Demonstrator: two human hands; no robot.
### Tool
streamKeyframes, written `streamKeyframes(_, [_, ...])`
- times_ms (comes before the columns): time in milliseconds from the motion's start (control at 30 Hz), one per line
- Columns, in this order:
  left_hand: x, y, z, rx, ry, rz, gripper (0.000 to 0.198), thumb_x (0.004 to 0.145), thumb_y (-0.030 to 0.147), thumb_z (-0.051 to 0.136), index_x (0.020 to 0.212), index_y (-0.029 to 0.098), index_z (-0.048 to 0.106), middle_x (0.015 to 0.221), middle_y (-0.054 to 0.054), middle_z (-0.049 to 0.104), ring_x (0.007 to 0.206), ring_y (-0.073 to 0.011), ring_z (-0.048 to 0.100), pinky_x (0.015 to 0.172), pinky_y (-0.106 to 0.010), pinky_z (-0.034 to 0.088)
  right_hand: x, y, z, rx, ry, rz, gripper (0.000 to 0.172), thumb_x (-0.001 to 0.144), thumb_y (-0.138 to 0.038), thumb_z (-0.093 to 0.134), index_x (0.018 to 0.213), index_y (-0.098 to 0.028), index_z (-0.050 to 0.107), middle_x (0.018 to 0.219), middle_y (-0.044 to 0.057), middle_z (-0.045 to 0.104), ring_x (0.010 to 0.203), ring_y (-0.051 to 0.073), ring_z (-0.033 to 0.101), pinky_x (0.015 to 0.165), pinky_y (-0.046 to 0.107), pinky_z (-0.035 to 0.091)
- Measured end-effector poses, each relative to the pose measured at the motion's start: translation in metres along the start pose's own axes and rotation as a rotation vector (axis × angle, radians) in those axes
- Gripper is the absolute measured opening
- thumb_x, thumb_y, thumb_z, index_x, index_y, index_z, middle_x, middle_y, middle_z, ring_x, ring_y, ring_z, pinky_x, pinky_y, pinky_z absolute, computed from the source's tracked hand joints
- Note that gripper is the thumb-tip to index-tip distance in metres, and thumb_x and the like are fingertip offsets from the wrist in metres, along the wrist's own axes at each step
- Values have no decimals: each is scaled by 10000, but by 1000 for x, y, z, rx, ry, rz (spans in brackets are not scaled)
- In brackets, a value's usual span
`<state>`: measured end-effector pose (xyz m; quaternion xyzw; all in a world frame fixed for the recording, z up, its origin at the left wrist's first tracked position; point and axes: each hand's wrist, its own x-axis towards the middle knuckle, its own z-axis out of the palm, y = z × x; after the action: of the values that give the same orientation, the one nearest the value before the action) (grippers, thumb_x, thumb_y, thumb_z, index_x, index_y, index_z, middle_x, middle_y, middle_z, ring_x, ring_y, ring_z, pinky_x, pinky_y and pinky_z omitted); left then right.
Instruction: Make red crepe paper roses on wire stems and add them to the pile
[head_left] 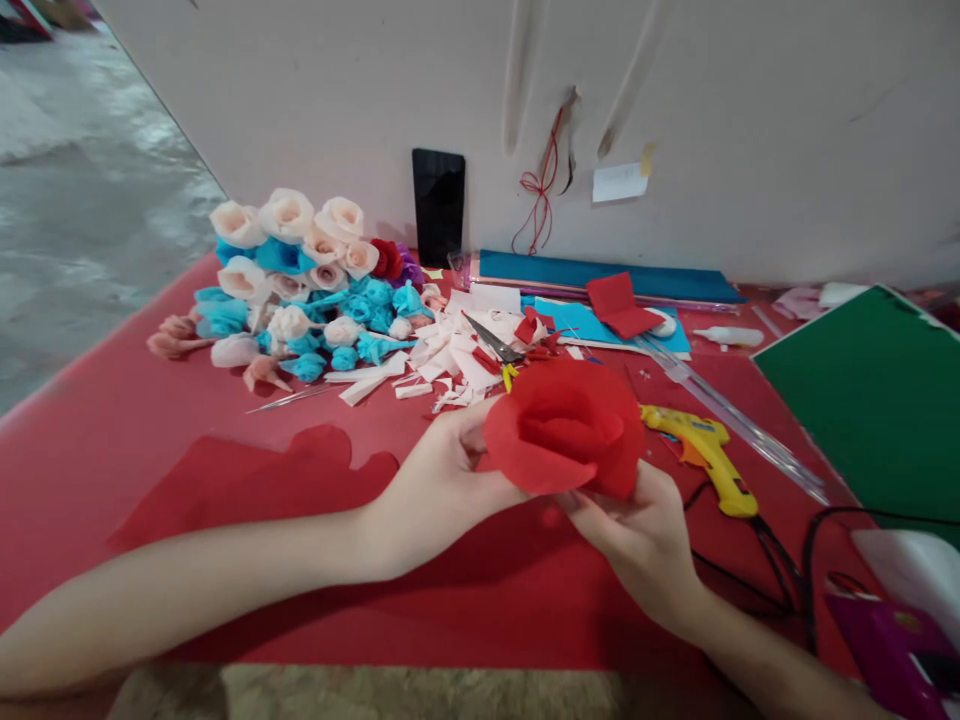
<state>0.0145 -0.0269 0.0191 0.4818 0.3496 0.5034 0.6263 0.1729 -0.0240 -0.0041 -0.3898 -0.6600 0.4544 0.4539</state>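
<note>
The red flower [566,425] is held up above the counter [60,430], its wide petals facing up toward the viewer and its cup seen from above. The left hand [431,490] pinches it at its left edge, thumb in front, the other fingers partly hidden behind the petal; the right hand [649,545] grips it from below and on the right, thumb near the base, though the far fingertips cannot be seen. The petals look thin and soft, so too hard a squeeze from either side could crease the outer one or pull it loose at the base, where the join is out of sight. Just beyond it, the scissors [493,340] lie with their yellow handles close behind the petals; a careless lowering could snag the flower there. The yellow glue gun [701,450] lies just right of the flower, nozzle toward it; if it is hot, which cannot be told, a sideways drift could scorch a petal or burn the right hand. Its black cord [780,570] runs near the right forearm, which might catch it and drag the gun. Pale paper scraps [457,350] behind could cling to any wet glue. Farther left, the heap of finished flowers [300,290] is piled closely, so a knock could crush some.
</note>
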Motion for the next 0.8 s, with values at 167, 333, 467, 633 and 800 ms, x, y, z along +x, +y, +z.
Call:
streamKeyframes(167, [4, 0, -1, 15, 1, -6, 312, 589, -48, 707, 749, 219, 685, 744, 131, 709, 703, -7, 646, 627, 0, 476, -1, 0, 0, 68, -16, 45, 86, 724, -160, 617, 810, -164, 612, 768, 13, 674, 668, 129, 629, 638, 207, 531])
streamKeyframes(333, [3, -4, -4, -33, -63, -1, 267, 661, 20, 693, 807, 243, 686, 775, 105, 713, 730, -36, 658, 652, -47, 500, -1, 5, -2, 170, -37, 125, 105, 751, -220, 622, 840, -166, 634, 840, 32, 678, 748, 155, 639, 692, 250, 539])
streamKeyframes(467, [1, -12, -9, -190, -65, 28, 242, 813, 138, 570, 1001, 261, 662, 1014, 33, 697, 993, -113, 630, 838, -150, 505, -1, 7, -7, 416, -43, 282, 112, 761, -306, 644, 793, -199, 634, 739, 9, 652, 655, 142, 620, 589, 239, 526])
streamKeyframes(633, [2, -13, -9, -94, -78, 39, 288, 784, 152, 615, 1054, 250, 642, 1090, -17, 674, 1061, -177, 604, 827, -202, 525, 2, 3, -7, 593, -107, 274, 83, 755, -291, 650, 761, -209, 643, 708, -1, 623, 647, 133, 599, 631, 258, 514])
streamKeyframes(800, [1, -10, -7, 65, -60, 45, 207, 739, 198, 671, 944, 218, 685, 893, -18, 727, 832, -156, 680, 704, -193, 546, 2, 4, -6, 628, -181, 281, 49, 777, -255, 636, 815, -225, 643, 729, -14, 621, 647, 103, 579, 657, 228, 488])
